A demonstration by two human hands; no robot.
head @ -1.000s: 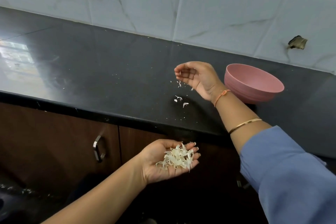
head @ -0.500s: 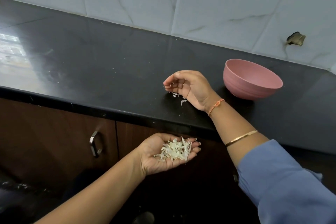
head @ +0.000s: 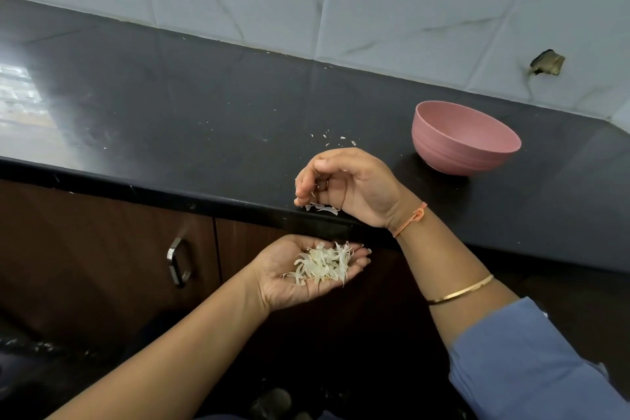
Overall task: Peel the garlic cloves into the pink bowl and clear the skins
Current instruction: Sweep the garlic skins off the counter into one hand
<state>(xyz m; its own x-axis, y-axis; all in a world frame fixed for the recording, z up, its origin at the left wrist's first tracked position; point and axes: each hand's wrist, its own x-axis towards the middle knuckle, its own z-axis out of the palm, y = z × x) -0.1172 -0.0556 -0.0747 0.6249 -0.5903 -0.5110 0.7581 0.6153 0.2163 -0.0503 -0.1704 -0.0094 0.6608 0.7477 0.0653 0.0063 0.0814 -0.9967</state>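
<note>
Black counter is stretching under a tiled wall, and we're seeing the bowl sitting at its right, inside hidden. Our left hand is lying open below the edge, palm up, carrying skins. Our right hand is curling over scraps at that edge; gripping or just touching, we cannot tell. Flakes are lying behind it.

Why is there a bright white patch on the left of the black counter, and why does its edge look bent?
Head view: the patch is light reflected off the glossy black stone countertop; same head view, the wide-angle lens likely curves straight edges.
</note>
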